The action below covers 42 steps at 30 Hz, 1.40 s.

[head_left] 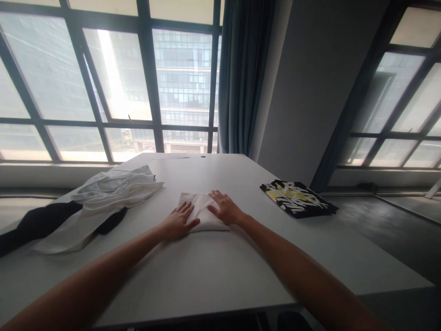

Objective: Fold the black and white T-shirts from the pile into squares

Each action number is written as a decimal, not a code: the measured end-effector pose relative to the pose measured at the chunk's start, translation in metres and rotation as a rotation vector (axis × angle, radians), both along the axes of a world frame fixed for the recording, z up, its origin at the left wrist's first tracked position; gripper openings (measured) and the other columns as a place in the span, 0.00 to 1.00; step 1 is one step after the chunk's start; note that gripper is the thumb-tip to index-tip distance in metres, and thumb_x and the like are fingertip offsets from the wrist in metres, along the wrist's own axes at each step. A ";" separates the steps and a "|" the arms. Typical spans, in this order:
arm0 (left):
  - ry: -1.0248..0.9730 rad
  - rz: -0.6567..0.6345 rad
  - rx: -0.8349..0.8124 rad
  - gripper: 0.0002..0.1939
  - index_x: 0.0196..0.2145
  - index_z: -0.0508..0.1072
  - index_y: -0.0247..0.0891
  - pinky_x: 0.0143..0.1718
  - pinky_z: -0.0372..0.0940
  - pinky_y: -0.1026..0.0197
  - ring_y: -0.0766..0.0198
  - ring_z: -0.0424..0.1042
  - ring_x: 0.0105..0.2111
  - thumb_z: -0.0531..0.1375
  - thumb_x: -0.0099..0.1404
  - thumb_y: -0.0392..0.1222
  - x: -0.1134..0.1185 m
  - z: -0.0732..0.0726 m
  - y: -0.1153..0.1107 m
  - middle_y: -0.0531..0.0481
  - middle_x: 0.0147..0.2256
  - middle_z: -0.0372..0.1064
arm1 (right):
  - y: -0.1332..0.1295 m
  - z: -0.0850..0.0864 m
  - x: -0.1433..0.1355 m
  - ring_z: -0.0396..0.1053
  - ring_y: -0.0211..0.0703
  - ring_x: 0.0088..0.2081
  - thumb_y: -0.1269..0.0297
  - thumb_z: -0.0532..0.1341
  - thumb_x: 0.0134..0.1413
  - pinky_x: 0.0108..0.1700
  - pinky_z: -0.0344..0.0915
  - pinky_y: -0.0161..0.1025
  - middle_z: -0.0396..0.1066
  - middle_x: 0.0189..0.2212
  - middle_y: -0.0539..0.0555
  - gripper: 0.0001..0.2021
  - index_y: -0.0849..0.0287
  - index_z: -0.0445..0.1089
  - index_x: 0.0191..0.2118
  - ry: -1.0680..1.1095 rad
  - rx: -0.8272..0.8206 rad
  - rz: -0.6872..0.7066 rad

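Note:
A folded white cloth garment (203, 212) lies flat on the white table in front of me; its exact kind cannot be told. My left hand (177, 222) rests flat on its left side, fingers spread and pointing away from me. On its right side lies my right hand (225, 208), also with the fingers stretched out, palm down. Neither hand grips the fabric. Parts of the garment are hidden under both hands.
Loose white and black clothes (113, 191) are heaped along the left of the table (213, 271). Toward the right edge sits a folded black garment with a white and yellow pattern (296, 197). Windows and a blue curtain (241, 82) stand beyond the far edge.

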<state>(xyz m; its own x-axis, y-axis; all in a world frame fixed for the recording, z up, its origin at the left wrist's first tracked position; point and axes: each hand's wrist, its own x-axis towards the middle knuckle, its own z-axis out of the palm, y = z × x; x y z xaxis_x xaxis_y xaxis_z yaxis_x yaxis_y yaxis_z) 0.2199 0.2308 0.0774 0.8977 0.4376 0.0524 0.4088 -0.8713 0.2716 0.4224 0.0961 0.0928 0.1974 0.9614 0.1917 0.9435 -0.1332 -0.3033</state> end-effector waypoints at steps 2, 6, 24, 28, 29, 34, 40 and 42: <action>-0.021 -0.015 0.009 0.44 0.71 0.50 0.38 0.69 0.39 0.46 0.51 0.35 0.72 0.43 0.68 0.69 -0.003 -0.005 -0.004 0.41 0.72 0.36 | 0.001 -0.003 -0.012 0.36 0.51 0.73 0.42 0.46 0.66 0.70 0.35 0.53 0.42 0.72 0.57 0.36 0.56 0.48 0.72 0.026 -0.108 0.125; -0.032 0.027 0.057 0.42 0.71 0.51 0.37 0.68 0.35 0.42 0.49 0.35 0.72 0.43 0.69 0.67 -0.012 -0.005 0.001 0.41 0.72 0.36 | 0.002 -0.008 -0.017 0.32 0.51 0.73 0.38 0.42 0.66 0.70 0.32 0.54 0.38 0.73 0.55 0.37 0.53 0.45 0.73 0.050 -0.236 0.135; 0.016 0.054 0.031 0.32 0.67 0.59 0.41 0.66 0.39 0.32 0.47 0.42 0.71 0.44 0.72 0.59 -0.018 -0.009 0.005 0.38 0.70 0.46 | -0.001 -0.016 0.029 0.35 0.52 0.73 0.52 0.46 0.69 0.70 0.33 0.57 0.41 0.73 0.53 0.30 0.51 0.48 0.72 -0.079 -0.173 -0.105; -0.009 0.004 0.066 0.33 0.64 0.63 0.37 0.67 0.43 0.38 0.46 0.47 0.69 0.47 0.71 0.60 -0.016 -0.009 0.009 0.35 0.69 0.51 | 0.022 -0.020 0.044 0.35 0.52 0.73 0.54 0.44 0.69 0.69 0.34 0.58 0.40 0.73 0.54 0.29 0.52 0.47 0.72 -0.074 -0.192 -0.178; -0.032 -0.024 0.069 0.33 0.63 0.65 0.36 0.68 0.44 0.41 0.46 0.49 0.69 0.48 0.70 0.60 -0.016 -0.008 0.011 0.35 0.68 0.53 | 0.029 -0.020 0.051 0.35 0.52 0.73 0.54 0.43 0.69 0.69 0.34 0.59 0.39 0.73 0.54 0.29 0.52 0.47 0.72 -0.073 -0.199 -0.197; -0.105 -0.194 0.062 0.28 0.59 0.70 0.39 0.67 0.51 0.51 0.52 0.58 0.65 0.48 0.71 0.57 -0.011 -0.001 0.027 0.41 0.64 0.62 | 0.066 -0.019 0.095 0.34 0.52 0.73 0.54 0.42 0.69 0.69 0.34 0.59 0.38 0.73 0.54 0.29 0.51 0.45 0.73 -0.062 -0.231 -0.281; -0.199 -0.199 0.015 0.23 0.56 0.73 0.44 0.66 0.57 0.52 0.52 0.63 0.62 0.52 0.70 0.53 -0.005 -0.004 0.039 0.45 0.61 0.66 | 0.105 -0.022 0.177 0.35 0.53 0.73 0.55 0.41 0.69 0.68 0.36 0.62 0.38 0.73 0.55 0.29 0.51 0.44 0.73 -0.077 -0.254 -0.481; -0.227 -0.203 0.019 0.21 0.56 0.73 0.43 0.66 0.57 0.48 0.51 0.63 0.62 0.53 0.69 0.50 -0.005 -0.007 0.041 0.44 0.61 0.67 | 0.113 -0.024 0.209 0.36 0.54 0.72 0.54 0.40 0.70 0.68 0.38 0.62 0.39 0.73 0.55 0.29 0.51 0.44 0.73 -0.094 -0.266 -0.547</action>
<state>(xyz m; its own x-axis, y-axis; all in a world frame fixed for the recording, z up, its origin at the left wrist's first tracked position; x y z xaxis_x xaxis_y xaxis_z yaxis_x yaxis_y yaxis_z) 0.2152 0.2715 0.0703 0.9311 0.2476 0.2680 0.1568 -0.9347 0.3189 0.6316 0.2090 0.0684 0.6693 0.7430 -0.0004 0.7382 -0.6651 -0.1125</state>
